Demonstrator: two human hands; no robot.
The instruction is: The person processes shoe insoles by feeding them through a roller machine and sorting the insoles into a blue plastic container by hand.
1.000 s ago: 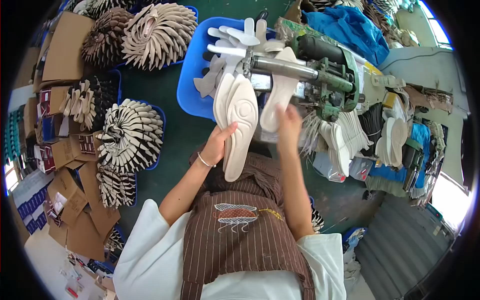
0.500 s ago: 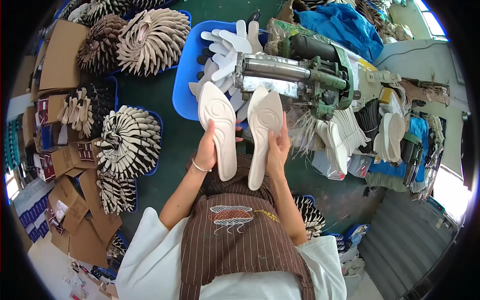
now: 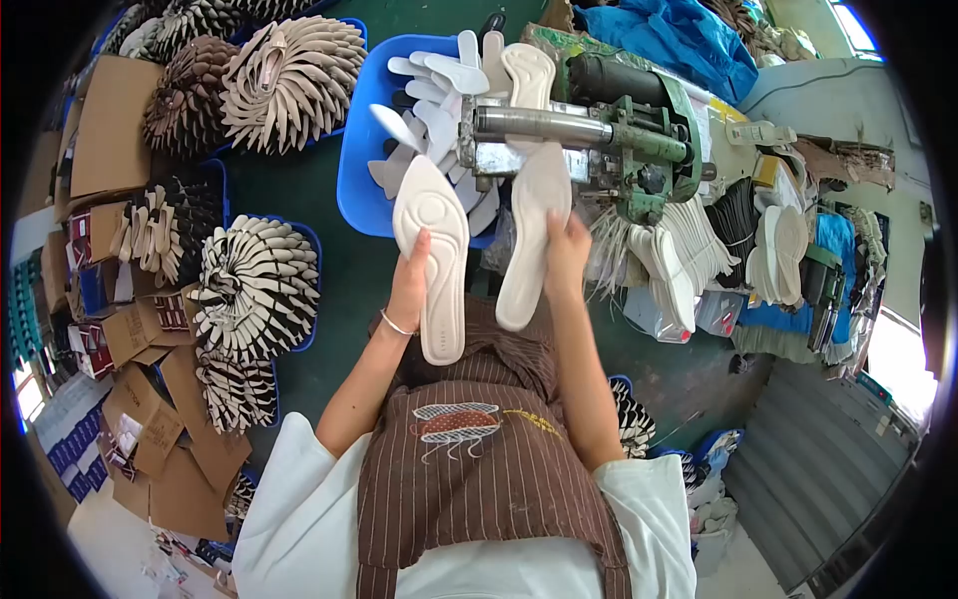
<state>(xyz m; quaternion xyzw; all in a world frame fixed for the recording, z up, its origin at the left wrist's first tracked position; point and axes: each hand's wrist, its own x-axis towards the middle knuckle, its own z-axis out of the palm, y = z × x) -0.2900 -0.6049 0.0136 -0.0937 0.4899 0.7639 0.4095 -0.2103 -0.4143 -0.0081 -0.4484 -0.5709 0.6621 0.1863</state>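
My left hand [image 3: 407, 288] grips a cream insole [image 3: 435, 265], its moulded ridges facing up and its toe pointing away from me. In my right hand [image 3: 567, 258], closed at the edge, is another cream insole [image 3: 534, 235], its plainer face showing. The far end of that insole reaches the front of the roller machine [image 3: 544, 125], beside the metal roller; whether it touches is unclear. Beyond the roller, a further cream insole [image 3: 529, 72] sticks out with ridges showing; its near end is hidden.
A blue bin [image 3: 359, 185] of white and grey insoles stands left of the machine, with one white insole [image 3: 396, 127] tilted above the others. Bundles of straps [image 3: 684, 250] hang at the right. Blue crates with fanned shoe pieces [image 3: 254, 290] and cardboard boxes [image 3: 150, 414] line the left.
My right hand has moved forward and right, bringing its insole to the machine. An insole now shows beyond the roller. A white insole appears tilted over the bin. My left hand keeps its insole.
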